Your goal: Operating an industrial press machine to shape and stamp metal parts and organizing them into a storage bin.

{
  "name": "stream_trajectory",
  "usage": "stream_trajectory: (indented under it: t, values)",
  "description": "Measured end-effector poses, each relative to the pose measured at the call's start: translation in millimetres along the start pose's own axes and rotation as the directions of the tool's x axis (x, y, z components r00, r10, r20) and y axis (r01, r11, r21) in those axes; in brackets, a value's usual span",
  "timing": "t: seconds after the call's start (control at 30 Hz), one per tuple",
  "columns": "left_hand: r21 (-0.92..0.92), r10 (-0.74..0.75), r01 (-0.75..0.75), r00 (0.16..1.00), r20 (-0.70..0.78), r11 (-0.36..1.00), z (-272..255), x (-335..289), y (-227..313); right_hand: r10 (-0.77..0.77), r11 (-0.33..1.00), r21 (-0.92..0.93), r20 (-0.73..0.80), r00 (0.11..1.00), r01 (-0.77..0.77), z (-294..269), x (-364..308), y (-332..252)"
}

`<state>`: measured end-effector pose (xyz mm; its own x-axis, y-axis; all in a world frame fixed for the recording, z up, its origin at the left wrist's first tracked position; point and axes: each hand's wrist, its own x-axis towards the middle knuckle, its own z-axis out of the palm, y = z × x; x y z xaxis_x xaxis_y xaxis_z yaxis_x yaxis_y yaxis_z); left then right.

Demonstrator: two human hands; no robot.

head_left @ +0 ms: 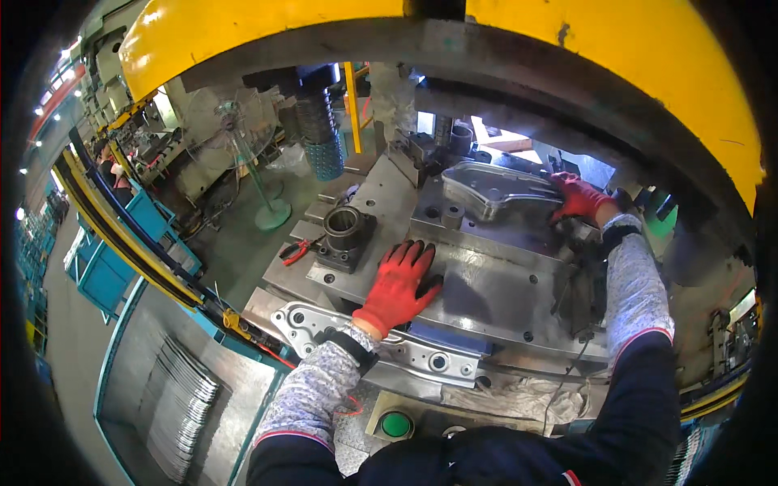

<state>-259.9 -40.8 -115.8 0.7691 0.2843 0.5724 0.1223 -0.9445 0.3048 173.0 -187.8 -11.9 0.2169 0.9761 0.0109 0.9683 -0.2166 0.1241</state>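
A grey, dished metal panel lies just left of the red-gloved right hand, whose grip is unclear. The red-gloved left hand, spread and empty, is over a flat steel plate, beyond a silver perforated bracket.

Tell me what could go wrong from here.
The right hand is at the metal part below the yellow machine frame, so it might get pinched if anything above came down. The left hand reaches over the holed metal bracket; drawing back could snag it. The red-handled pliers lie by the round bushing and might get knocked.
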Motion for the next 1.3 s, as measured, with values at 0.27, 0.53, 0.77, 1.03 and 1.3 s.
stream_trajectory:
  t: [0.27, 0.53, 0.77, 1.03, 1.3]
  values:
    - [0.015, 0.006, -0.006, 1.0, -0.022, 1.0, -2, -2, -2, -0.186, 0.965, 0.174, -0.057, 0.981, 0.194, -1, 49, -56]
    - [0.024, -0.044, 0.043, 0.999, 0.024, 0.999, 6, 0, -6, -0.004, 0.995, 0.1, -0.089, 0.996, 0.013, 31, 90, -74]
    - [-0.018, -0.034, 0.035, 0.998, 0.052, 0.999, 6, -2, -7, 0.071, 0.996, 0.07, -0.176, 0.982, -0.059, 29, 87, -94]
    - [-0.005, -0.004, 0.004, 0.999, 0.037, 1.0, 2, 2, 0, 0.373, 0.92, 0.127, -0.001, 0.928, -0.37, 14, 101, -121]
    - [0.017, 0.014, -0.014, 1.0, -0.024, 1.0, 10, 1, -9, -0.266, 0.918, 0.03, -0.691, 0.672, 0.395, 27, -13, -220]
